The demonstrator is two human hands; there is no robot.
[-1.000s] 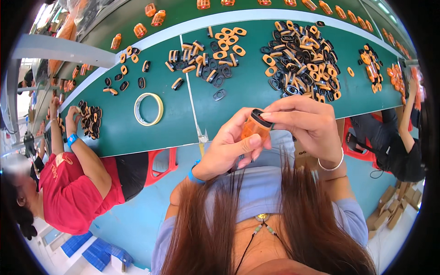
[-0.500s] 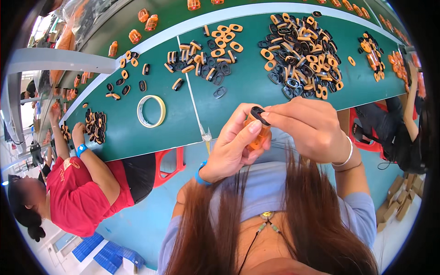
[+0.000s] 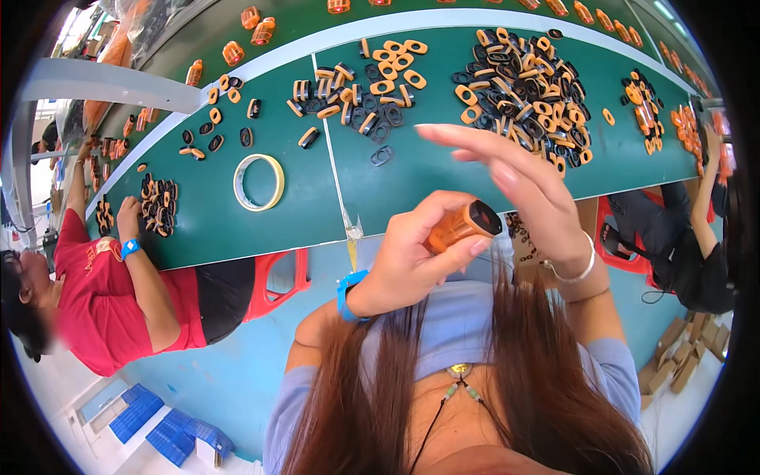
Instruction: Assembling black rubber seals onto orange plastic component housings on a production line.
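Note:
My left hand is wrapped round a clear orange plastic housing, its fingers and thumb along the sides. A black oval cap sits on the end that points right. My right hand is raised just beside it, holding nothing, with its fingers stretched out and apart from the housing. Beyond my hands, a large heap of black and light-orange oval rings lies on the green table. Left of that heap is a looser group of the same rings.
A roll of pale tape lies at the left. Several orange housings stand on the belt behind the table's white edge. A co-worker in a red shirt sits at the left, another person in black at the right. Cardboard pieces lie on the floor.
My right hand has let go of the cap end and opened, rising slightly. My left hand has tipped the housing so its capped end points right. The co-worker at left has shifted leftward.

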